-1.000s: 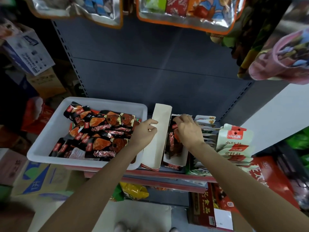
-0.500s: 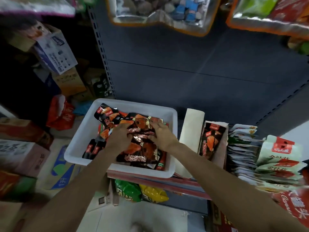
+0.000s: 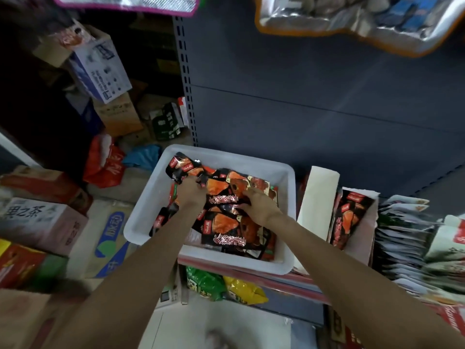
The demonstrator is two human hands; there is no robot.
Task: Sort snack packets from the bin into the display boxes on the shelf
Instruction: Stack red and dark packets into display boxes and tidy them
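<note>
Head view shows both hands down in the white bin (image 3: 151, 217), left hand (image 3: 190, 195) and right hand (image 3: 259, 206) curled around snack packets (image 3: 226, 222), apparently gathering for the display box (image 3: 352, 217).

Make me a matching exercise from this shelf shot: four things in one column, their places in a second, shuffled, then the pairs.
Things:
1. white bin
2. display box
3. green packet
4. red plastic bag

Places:
A. on the floor, left of the bin
B. under both hands, on the shelf
C. on the shelf below the bin
D. right of the bin, past a cream flap

Pairs: 1-B, 2-D, 3-C, 4-A
</note>
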